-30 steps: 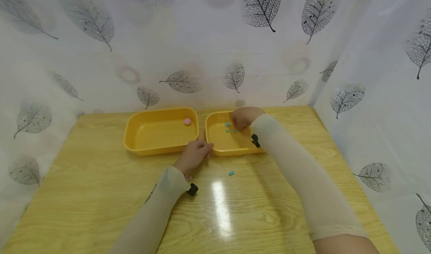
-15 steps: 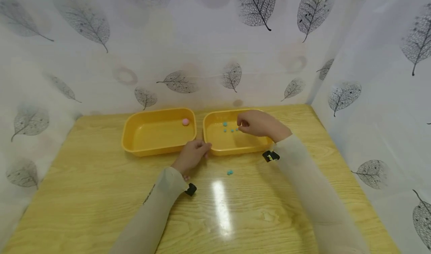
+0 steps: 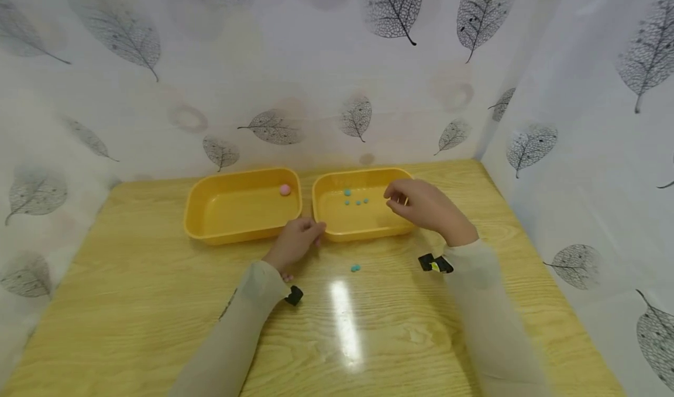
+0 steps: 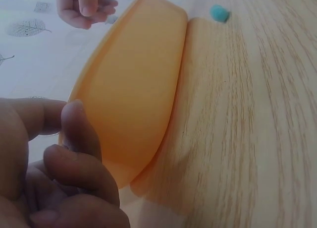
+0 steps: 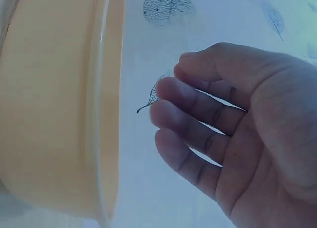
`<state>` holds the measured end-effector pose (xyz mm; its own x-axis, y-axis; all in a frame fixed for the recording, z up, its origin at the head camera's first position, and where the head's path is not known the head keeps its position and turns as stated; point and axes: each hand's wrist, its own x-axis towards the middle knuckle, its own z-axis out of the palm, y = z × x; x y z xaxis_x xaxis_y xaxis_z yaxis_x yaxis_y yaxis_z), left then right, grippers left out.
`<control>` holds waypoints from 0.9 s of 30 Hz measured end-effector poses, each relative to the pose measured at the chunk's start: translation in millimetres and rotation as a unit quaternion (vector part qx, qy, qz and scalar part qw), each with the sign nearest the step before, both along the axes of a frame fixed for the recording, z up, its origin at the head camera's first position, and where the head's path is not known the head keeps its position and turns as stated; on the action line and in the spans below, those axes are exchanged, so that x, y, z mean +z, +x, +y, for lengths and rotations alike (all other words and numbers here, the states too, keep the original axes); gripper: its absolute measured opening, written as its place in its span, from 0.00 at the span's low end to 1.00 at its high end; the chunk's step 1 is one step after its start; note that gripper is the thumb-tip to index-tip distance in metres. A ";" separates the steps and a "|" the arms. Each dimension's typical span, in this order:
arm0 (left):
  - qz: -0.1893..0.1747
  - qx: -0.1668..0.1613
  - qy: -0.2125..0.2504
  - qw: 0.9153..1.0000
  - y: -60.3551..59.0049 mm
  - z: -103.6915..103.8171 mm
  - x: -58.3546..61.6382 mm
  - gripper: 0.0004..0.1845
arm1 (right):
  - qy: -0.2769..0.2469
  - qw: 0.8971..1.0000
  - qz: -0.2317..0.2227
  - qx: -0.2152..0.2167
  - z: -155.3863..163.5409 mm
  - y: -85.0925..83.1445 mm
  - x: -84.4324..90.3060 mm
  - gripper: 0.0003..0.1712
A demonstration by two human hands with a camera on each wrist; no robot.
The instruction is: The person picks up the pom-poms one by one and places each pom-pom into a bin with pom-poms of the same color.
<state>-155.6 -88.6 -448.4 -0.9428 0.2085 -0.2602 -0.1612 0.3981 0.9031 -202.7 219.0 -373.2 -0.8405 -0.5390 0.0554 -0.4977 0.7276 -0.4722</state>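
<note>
My left hand (image 3: 293, 242) is at the near left corner of the right yellow tray (image 3: 368, 234). In the left wrist view, the thumb and forefinger of that hand (image 4: 59, 163) pinch the tray's rim (image 4: 143, 69). Over the right end of the same tray hovers my right hand (image 3: 423, 206), its fingers loosely bent. The right wrist view shows that hand (image 5: 223, 119) holding nothing, beside the tray wall (image 5: 54, 104). Several small turquoise pieces (image 3: 358, 202) lie scattered on the tray floor.
A second yellow tray (image 3: 210, 239) stands to the left, with a pink ball (image 3: 285, 190) inside. More turquoise pieces (image 3: 355, 268) touch each other on the wooden table (image 3: 411, 338). Small pinkish bits (image 3: 286, 277) lie by my left wrist. A leaf-patterned curtain (image 3: 316, 75) borders the table.
My right hand has risen from the right tray's floor and moved right and nearer. Another turquoise piece now shows in the tray where the hand was. My left hand stays at the corner.
</note>
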 end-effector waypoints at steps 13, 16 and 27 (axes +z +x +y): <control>0.005 0.000 -0.007 1.000 -0.8 -0.9 -1.4 0.23 | -0.021 0.999 0.024 -0.012 -1.0 13.0 -12.7 0.10; 0.005 0.002 -0.004 1.000 -0.9 0.5 -1.1 0.23 | -0.016 0.999 0.030 -0.011 0.5 15.2 -12.1 0.09; 0.004 0.006 -0.001 1.000 1.6 -0.5 0.2 0.23 | -0.003 0.999 0.031 0.022 -6.8 19.8 -10.3 0.11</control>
